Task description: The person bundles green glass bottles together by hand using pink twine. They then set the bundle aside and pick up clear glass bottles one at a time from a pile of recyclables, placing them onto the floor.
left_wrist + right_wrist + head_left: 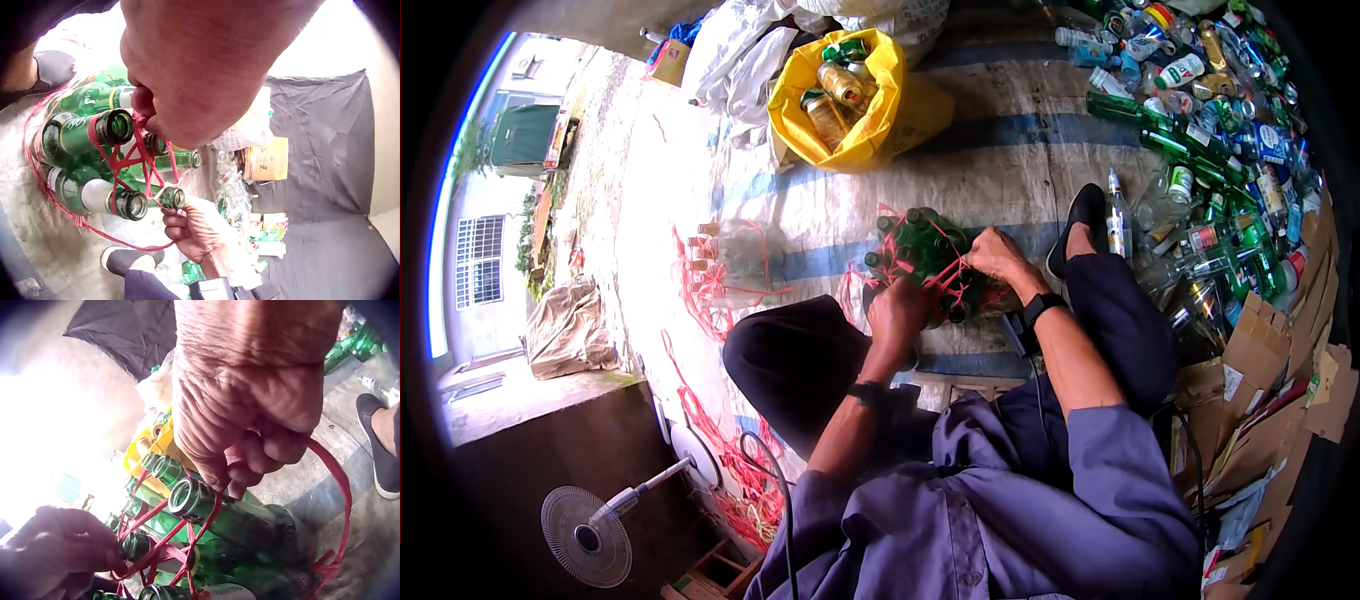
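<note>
A cluster of green glass bottles (920,243) stands upright in front of me, its necks laced together with red plastic twine (119,164). My left hand (900,312) is at the near left side of the cluster, pinching the twine close over a bottle neck. On the far right side, my right hand (998,254) has its fingers curled round a length of twine beside one bottle mouth (182,497). From that hand the strand (342,487) loops down to a knot low on the bottles' side. Part of the left fingertips is hidden behind the hand in the left wrist view.
A second group of clear bottles (745,255) with red twine lies to the left. Ahead stands a yellow bag (880,110) of cans. Loose bottles and cans (1200,130) pile up at the right, above flattened cardboard (1260,350). A fan (587,537) stands at lower left.
</note>
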Action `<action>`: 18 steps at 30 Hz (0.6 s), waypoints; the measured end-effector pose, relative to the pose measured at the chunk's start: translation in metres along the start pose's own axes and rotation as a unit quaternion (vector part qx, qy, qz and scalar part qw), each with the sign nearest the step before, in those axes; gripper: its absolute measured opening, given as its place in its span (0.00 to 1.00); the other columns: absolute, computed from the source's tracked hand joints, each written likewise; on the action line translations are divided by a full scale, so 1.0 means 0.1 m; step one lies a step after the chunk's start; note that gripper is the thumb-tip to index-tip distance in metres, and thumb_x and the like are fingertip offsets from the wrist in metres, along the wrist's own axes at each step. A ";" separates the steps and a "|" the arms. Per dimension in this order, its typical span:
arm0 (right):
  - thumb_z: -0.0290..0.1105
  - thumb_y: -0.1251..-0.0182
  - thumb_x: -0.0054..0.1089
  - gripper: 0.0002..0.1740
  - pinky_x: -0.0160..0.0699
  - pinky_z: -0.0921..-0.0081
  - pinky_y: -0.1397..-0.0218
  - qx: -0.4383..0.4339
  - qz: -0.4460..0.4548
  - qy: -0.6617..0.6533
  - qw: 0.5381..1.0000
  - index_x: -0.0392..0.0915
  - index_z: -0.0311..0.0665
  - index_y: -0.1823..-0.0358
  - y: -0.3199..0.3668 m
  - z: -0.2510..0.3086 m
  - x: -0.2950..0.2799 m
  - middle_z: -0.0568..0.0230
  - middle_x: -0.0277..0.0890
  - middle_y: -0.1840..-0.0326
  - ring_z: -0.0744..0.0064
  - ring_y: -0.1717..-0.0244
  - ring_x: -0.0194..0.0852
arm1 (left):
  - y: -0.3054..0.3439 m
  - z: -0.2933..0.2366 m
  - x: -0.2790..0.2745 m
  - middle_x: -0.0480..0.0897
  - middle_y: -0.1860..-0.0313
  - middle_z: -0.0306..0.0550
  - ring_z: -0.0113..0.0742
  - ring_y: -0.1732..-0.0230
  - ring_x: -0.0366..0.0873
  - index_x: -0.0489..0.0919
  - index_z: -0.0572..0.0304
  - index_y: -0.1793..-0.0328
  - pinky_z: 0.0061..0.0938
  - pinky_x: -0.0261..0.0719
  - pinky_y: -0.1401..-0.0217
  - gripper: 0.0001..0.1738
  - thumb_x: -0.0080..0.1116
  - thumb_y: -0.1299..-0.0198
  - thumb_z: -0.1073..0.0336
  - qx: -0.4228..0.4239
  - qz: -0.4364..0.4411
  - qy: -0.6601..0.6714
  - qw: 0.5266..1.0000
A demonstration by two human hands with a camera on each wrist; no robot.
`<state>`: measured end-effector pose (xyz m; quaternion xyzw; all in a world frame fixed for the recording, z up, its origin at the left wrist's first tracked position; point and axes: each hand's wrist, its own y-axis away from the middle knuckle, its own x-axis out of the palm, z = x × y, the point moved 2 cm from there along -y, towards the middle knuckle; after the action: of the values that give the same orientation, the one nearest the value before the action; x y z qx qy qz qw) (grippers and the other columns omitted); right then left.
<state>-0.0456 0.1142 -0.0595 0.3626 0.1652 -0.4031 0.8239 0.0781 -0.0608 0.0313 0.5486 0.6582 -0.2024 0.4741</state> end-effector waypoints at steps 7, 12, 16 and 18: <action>0.38 0.51 0.65 0.15 0.82 0.61 0.55 0.015 -0.034 -0.024 0.999 0.86 0.33 0.68 -0.02 -0.03 0.04 0.42 0.83 0.67 0.48 0.62 0.85 | 0.00 -0.02 0.01 0.86 0.66 0.57 0.56 0.62 0.86 0.85 0.57 0.62 0.43 0.81 0.58 0.09 0.56 0.41 0.63 -0.012 -0.005 -0.023 1.000; 0.38 0.50 0.65 0.14 0.81 0.60 0.56 0.016 -0.056 -0.010 0.998 0.86 0.34 0.69 -0.02 -0.08 0.06 0.42 0.83 0.67 0.45 0.61 0.85 | 0.04 -0.03 0.00 0.86 0.65 0.56 0.55 0.62 0.85 0.85 0.56 0.62 0.44 0.81 0.58 0.09 0.55 0.40 0.64 0.050 -0.014 -0.031 0.998; 0.37 0.49 0.61 0.15 0.80 0.54 0.53 0.018 -0.062 -0.040 0.997 0.83 0.29 0.70 0.06 -0.01 -0.01 0.37 0.81 0.65 0.39 0.58 0.82 | 0.07 -0.06 -0.02 0.84 0.68 0.50 0.54 0.62 0.83 0.80 0.54 0.67 0.45 0.76 0.60 0.14 0.66 0.43 0.52 0.112 -0.045 -0.055 0.991; 0.37 0.49 0.61 0.16 0.80 0.54 0.53 0.019 -0.056 -0.039 0.997 0.83 0.29 0.70 0.08 0.02 -0.04 0.37 0.81 0.65 0.39 0.58 0.82 | 0.06 -0.02 0.00 0.84 0.68 0.48 0.52 0.60 0.82 0.80 0.53 0.66 0.44 0.76 0.59 0.12 0.66 0.44 0.55 0.156 -0.069 -0.074 0.983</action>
<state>-0.0417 0.1184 -0.0517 0.3525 0.1450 -0.4660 0.7985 0.0830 -0.0574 0.0342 0.5528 0.6180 -0.3745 0.4151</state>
